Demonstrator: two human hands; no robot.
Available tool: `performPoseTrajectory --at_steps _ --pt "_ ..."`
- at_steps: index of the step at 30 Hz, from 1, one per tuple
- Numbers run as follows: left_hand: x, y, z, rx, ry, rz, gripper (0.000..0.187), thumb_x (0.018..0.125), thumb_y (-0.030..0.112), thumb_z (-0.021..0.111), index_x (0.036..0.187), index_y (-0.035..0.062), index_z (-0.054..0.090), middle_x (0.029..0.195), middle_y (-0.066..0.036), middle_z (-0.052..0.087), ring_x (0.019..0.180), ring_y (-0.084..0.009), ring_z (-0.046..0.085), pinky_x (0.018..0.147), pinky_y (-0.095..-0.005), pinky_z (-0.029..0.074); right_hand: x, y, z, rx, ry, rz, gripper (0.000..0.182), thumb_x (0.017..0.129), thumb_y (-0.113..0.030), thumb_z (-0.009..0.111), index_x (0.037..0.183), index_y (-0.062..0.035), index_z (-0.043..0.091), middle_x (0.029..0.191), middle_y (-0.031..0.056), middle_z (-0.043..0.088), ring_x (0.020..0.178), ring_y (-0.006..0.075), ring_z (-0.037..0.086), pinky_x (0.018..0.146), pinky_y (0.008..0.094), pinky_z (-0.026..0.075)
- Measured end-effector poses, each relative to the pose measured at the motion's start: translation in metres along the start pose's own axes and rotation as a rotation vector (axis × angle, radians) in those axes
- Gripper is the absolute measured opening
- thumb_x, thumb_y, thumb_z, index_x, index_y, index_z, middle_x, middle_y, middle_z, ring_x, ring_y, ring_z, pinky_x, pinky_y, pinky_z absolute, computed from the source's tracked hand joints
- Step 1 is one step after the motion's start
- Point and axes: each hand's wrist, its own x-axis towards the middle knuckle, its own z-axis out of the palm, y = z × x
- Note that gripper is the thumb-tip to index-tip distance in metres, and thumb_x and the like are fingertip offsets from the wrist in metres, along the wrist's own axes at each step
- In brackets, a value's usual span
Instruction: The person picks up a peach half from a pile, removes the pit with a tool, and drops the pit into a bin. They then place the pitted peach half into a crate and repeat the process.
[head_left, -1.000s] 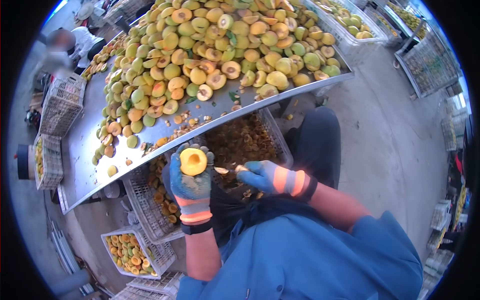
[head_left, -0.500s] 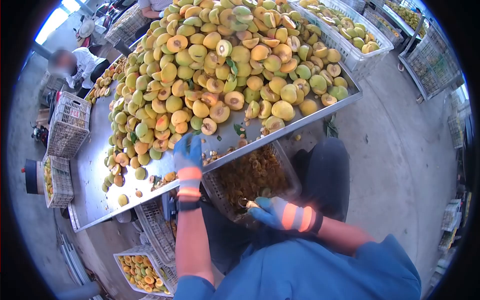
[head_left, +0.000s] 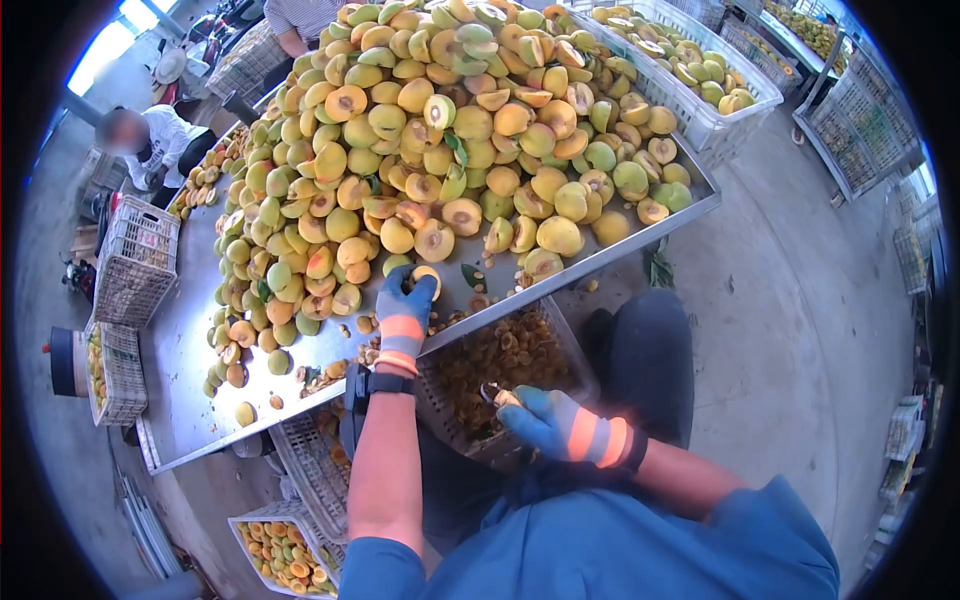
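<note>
My left hand (head_left: 405, 302), in a blue glove with orange and grey bands, is at the near edge of the metal table. Its fingers are closed round a peach half (head_left: 427, 277). In my right hand (head_left: 545, 420), gloved alike, is a small hand tool (head_left: 497, 394) with a curved metal tip and a pale handle; most of the handle is hidden in my fist. It is held above a crate (head_left: 590, 375) of brownish scraps between my knees. A large heap of peaches (head_left: 400, 150), many halved, some with stones showing, covers much of the table (head_left: 185, 390).
A white crate of halves (head_left: 745, 115) stands behind the table's right end. Stacked crates (head_left: 140, 240) line the left side, and another crate of halves (head_left: 285, 555) sits on the floor at lower left. Two other people (head_left: 170, 135) work across the table.
My left hand has shifted slightly right along the heap's edge and now grips a peach half. The right hand stays low with the tool, its tip turned slightly.
</note>
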Motion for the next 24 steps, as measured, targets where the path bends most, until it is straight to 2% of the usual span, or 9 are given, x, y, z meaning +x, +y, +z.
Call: performPoseTrajectory --at_steps 4,6,7,9,12,14,18,20,24 --pt "-0.054 0.032 -0.011 -0.949 -0.041 -0.149 0.031 0.094 0.014 0.066 0.123 0.0051 0.059 0.103 -0.008 0.064 0.086 -0.0199 0.065 0.075 -0.0356 0.059 0.006 -0.022 0.0 0.348 0.011 0.198 0.016 0.106 -0.018 0.06 0.102 -0.0029 0.062 0.081 0.0003 0.057 0.073 0.0095 0.049 0.065 0.0329 0.046" --pt "-0.079 0.018 -0.014 -1.217 -0.087 -0.154 0.033 0.098 0.018 0.063 0.126 0.0026 0.057 0.108 -0.01 0.064 0.091 -0.0211 0.065 0.079 -0.0364 0.06 0.011 -0.04 0.007 0.398 0.007 0.127 0.015 0.109 -0.024 0.053 0.102 -0.0107 0.057 0.069 -0.0086 0.045 0.057 0.0026 0.041 0.05 0.0233 0.034" --pt "-0.094 0.012 -0.01 -1.223 -0.077 -0.166 0.033 0.098 0.018 0.063 0.126 0.0026 0.057 0.108 -0.01 0.064 0.091 -0.0211 0.065 0.079 -0.0364 0.06 0.014 -0.043 0.008 0.349 -0.007 0.095 0.016 0.11 -0.024 0.053 0.102 -0.0103 0.056 0.068 -0.009 0.044 0.057 0.002 0.042 0.05 0.0231 0.034" --pt "-0.124 0.007 0.007 -0.309 0.261 0.406 0.034 0.096 0.015 0.067 0.126 0.0012 0.057 0.11 -0.01 0.065 0.094 -0.0202 0.066 0.082 -0.0362 0.06 0.017 -0.046 0.011 0.294 -0.028 0.07 0.016 0.11 -0.024 0.052 0.102 -0.01 0.056 0.068 -0.0094 0.044 0.057 0.0014 0.042 0.05 0.0229 0.034" --pt "-0.17 0.039 0.012 -0.197 0.378 0.416 0.038 0.092 0.009 0.073 0.126 0.0005 0.058 0.112 -0.009 0.066 0.098 -0.0183 0.067 0.086 -0.034 0.059 0.021 -0.036 0.016 0.067 -0.051 -0.134 0.012 0.108 -0.018 0.054 0.109 -0.0072 0.06 0.074 -0.0027 0.05 0.061 0.0074 0.05 0.053 0.0267 0.041" --pt "-0.189 0.052 0.01 -0.211 0.359 0.354 0.044 0.088 0.004 0.077 0.127 -0.0003 0.057 0.113 -0.008 0.066 0.098 -0.0163 0.066 0.087 -0.031 0.057 0.024 -0.02 0.021 -0.437 0.0 -0.571 0.02 0.102 -0.01 0.058 0.119 -0.001 0.062 0.087 0.0101 0.059 0.071 0.021 0.061 0.059 0.034 0.049" --pt "-0.204 0.037 0.013 -0.24 0.32 0.325 0.034 0.097 0.007 0.067 0.129 -0.0005 0.057 0.115 -0.008 0.066 0.101 -0.016 0.064 0.089 -0.0288 0.054 0.014 -0.014 0.033 -0.341 -0.081 -0.336 0.035 0.092 -0.004 0.061 0.125 0.0067 0.06 0.099 0.0215 0.06 0.08 0.0345 0.064 0.065 0.041 0.053" --pt "-0.207 0.038 0.014 -0.868 0.242 0.179 0.027 0.106 0.011 0.053 0.13 0.0001 0.057 0.117 -0.008 0.065 0.104 -0.016 0.063 0.091 -0.0294 0.054 0.009 -0.017 0.038 -0.393 0.002 -0.449 0.027 0.108 -0.022 0.052 0.105 0.0032 0.059 0.085 0.0249 0.065 0.079 0.0435 0.067 0.066 0.0459 0.051" --pt "-0.206 0.023 0.015 -0.397 0.278 0.348 0.033 0.111 0.021 0.043 0.132 0.0005 0.056 0.122 -0.01 0.064 0.106 -0.0183 0.064 0.094 -0.0318 0.054 0.003 -0.011 0.043 -0.323 -0.004 -0.365 0.028 0.108 -0.023 0.052 0.109 0.0034 0.061 0.088 0.0257 0.066 0.082 0.0442 0.067 0.07 0.0456 0.052"
